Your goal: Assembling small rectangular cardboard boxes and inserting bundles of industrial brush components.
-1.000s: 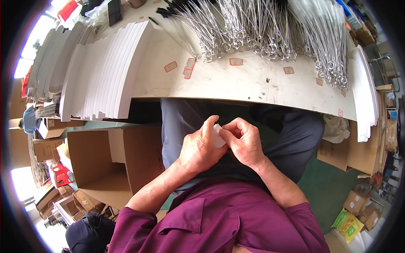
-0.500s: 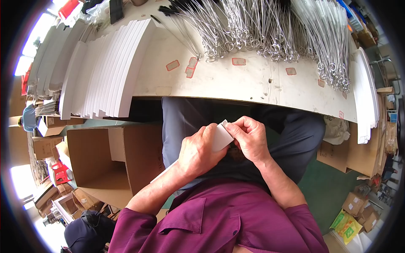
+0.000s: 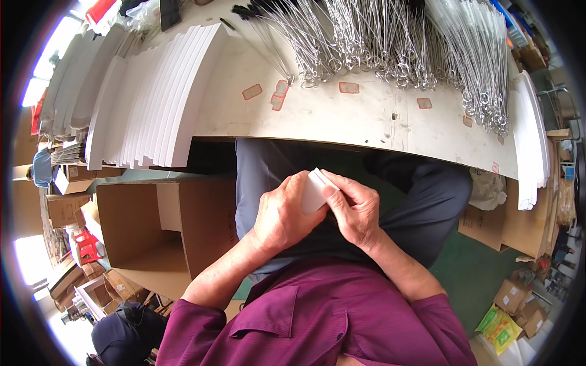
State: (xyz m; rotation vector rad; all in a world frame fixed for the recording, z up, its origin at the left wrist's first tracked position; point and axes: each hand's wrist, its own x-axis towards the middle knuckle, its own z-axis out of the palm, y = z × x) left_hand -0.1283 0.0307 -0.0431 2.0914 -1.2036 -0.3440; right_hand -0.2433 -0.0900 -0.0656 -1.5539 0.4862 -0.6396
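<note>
Above my lap, between my hands, is a slim white cardboard box (image 3: 313,194), its end facing up and away from me. My left hand (image 3: 278,212) wraps round its side. At the end of the box, my right hand (image 3: 355,208) pinches the edge between thumb and fingers. The rest of the box is hidden behind my left hand and forearm. Beyond my hands is the worktable (image 3: 311,119), where a long row of flat white boxes (image 3: 160,100) stands at the left. Wire-handled brushes (image 3: 390,46) with ring ends lie heaped along the far side.
An open brown carton (image 3: 143,265) stands at my left, below the table. More white boxes (image 3: 531,143) hang over the table's right end. Clear-wrapped wire brushes (image 3: 473,61) lie beside them. Cartons (image 3: 513,296) and a yellow-green bag (image 3: 499,327) are on the floor at right.
My right hand has shifted slightly left and closer to my left hand, its thumb now pressing on the box end. The box end has tilted and moved a little left.
</note>
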